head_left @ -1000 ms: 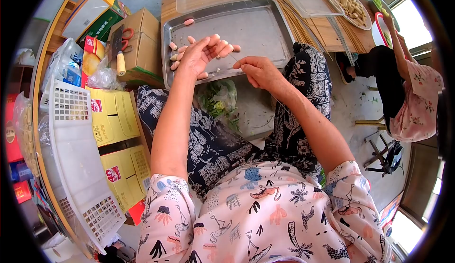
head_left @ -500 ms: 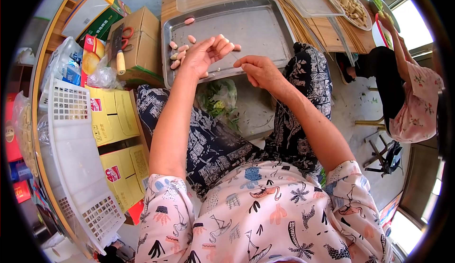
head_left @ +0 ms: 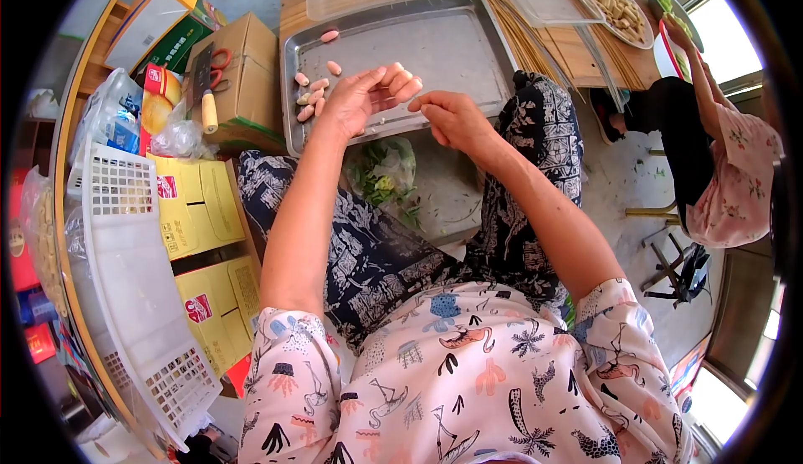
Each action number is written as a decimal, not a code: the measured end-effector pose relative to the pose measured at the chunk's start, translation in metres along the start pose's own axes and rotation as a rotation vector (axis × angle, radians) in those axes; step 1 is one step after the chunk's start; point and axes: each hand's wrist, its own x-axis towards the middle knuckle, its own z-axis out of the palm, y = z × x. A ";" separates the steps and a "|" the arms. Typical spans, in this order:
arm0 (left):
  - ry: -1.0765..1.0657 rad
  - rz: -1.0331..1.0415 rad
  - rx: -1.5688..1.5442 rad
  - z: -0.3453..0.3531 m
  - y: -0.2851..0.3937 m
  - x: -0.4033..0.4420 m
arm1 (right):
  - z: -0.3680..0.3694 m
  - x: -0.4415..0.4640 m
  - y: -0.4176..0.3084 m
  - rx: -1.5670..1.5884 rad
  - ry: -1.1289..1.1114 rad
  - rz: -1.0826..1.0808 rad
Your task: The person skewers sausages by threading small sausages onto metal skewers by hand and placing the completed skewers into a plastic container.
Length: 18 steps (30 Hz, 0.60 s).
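Note:
My left hand [head_left: 365,99] is over the near side of a shallow metal tray [head_left: 293,46], palm turned up and fingers curled inward. My right hand [head_left: 452,119] is close beside it, thumb and forefinger pinched near the left fingertips. Whatever either hand holds is too small or hidden to make out. Several small pink pieces like mini sausages [head_left: 316,96] lie in the tray to the left of my left hand. One more pink piece [head_left: 329,36] lies farther back.
Behind the tray, a clear plastic tub [head_left: 335,0] holds more pink pieces. Thin wooden skewers [head_left: 523,42] lie to its right, near a plate of cut food [head_left: 619,12]. A cleaver [head_left: 205,88] and red scissors [head_left: 220,61] rest on a cardboard box. Another person [head_left: 728,171] sits at right.
My right hand has come slightly closer to the left fingertips. A pink piece seen beside the left fingertips earlier is no longer distinguishable. The view has shifted slightly.

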 end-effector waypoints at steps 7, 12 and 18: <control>0.455 -0.074 1.002 -0.021 0.009 -0.021 | -0.005 -0.002 -0.002 0.052 0.020 0.032; 0.424 -0.120 1.656 -0.028 -0.007 -0.030 | -0.005 -0.005 -0.005 0.080 0.018 0.033; 0.410 -0.037 1.883 -0.052 -0.026 -0.024 | -0.005 -0.003 -0.004 0.032 0.021 -0.014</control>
